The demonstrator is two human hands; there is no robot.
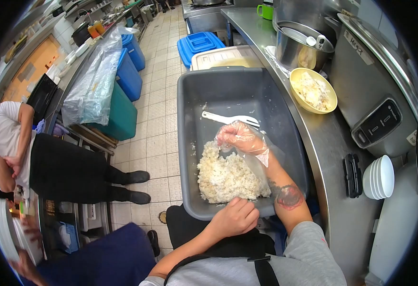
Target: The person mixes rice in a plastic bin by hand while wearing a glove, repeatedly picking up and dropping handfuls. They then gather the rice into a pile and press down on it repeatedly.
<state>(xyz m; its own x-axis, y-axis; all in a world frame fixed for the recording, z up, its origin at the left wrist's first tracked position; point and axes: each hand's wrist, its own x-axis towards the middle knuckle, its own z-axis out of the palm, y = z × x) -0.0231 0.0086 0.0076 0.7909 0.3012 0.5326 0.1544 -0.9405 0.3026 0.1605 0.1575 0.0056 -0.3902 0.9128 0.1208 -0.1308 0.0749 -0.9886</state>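
A deep grey plastic tub stands in front of me, with a mound of cooked white rice in its near part. My right hand, in a clear plastic glove, is over the far side of the rice with its fingers bunched together. What those fingers hold, if anything, is hidden. My bare left hand is curled closed at the tub's near rim, its knuckles close to the rice. Beyond the right hand, a white rice paddle lies on the tub floor, with stray grains around it.
On the steel counter to the right are a yellow bowl of rice, a steel pot, a large cooker and stacked white bowls. At left stand a person in black trousers, blue bins and another person's hands with white dishes.
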